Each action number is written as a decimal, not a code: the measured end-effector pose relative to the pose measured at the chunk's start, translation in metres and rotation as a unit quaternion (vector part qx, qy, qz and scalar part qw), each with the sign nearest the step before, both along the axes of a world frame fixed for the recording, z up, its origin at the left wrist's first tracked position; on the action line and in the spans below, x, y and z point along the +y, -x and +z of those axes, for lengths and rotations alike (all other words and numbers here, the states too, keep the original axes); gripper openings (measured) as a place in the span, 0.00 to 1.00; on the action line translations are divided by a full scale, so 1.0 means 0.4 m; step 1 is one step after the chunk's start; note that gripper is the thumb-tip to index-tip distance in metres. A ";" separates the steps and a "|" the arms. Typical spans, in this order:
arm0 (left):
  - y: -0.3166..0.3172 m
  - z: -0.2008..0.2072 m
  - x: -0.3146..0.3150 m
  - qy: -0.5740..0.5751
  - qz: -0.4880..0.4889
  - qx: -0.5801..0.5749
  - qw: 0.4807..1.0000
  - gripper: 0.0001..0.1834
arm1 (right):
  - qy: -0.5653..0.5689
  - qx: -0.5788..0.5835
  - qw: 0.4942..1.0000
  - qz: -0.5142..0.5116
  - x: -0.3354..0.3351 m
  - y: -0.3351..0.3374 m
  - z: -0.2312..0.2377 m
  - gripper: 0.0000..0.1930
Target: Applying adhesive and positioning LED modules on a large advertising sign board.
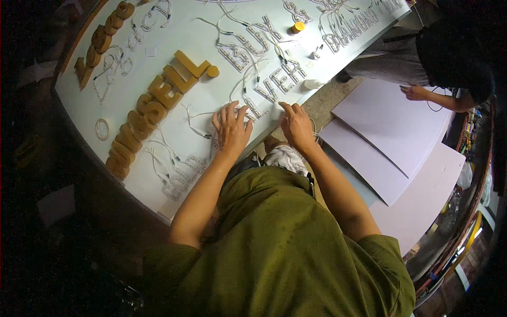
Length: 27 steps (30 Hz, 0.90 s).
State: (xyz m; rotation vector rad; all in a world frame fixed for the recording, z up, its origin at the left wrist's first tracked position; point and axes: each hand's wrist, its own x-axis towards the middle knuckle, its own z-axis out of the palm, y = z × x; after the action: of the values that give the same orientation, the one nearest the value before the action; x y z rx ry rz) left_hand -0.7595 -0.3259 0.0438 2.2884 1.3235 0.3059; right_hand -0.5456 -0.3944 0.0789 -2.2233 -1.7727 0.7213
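Note:
My left hand (231, 129) rests at the white table (203, 50) with its fingers spread and bent, tips down on the surface. Just beyond its fingertips lies a small clear-and-white letter outline (252, 110), partly hidden by the hand. My right hand (297, 127) is at the table's near edge, fingers curled together and the index fingertip toward the same letter row. Whatever it pinches, if anything, is too small to make out. White wires (198, 124) with black connectors run beside my left hand. Further along, more letter outlines (282, 82) continue the row.
Thick golden block letters (153, 110) stand in a line on the left. A tape roll (102, 129), a yellow-capped container (297, 27) and a white bottle (312, 84) are on the table. At right, another person's hand (416, 93) is above large white sheets (388, 119).

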 end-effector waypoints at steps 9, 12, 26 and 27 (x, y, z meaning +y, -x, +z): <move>0.000 0.009 -0.018 0.008 -0.033 0.036 0.999 0.29 | 0.029 0.104 0.993 -0.038 -0.038 0.084 -0.018 0.27; 0.000 0.009 -0.021 0.011 -0.032 0.046 0.998 0.30 | 0.020 0.115 0.992 -0.045 -0.042 0.093 -0.019 0.29; -0.001 -0.014 -0.032 0.000 -0.016 0.036 0.999 0.31 | 0.001 0.143 0.989 -0.035 -0.046 0.087 -0.040 0.32; -0.002 -0.012 -0.032 -0.005 -0.012 0.041 0.999 0.31 | 0.002 0.144 0.989 -0.034 -0.044 0.088 -0.037 0.32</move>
State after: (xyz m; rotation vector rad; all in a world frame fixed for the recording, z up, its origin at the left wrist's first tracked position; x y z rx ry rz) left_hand -0.7589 -0.3388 0.0390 2.3458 1.3352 0.2124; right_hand -0.5808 -0.4120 0.0640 -2.0488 -1.5499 0.9741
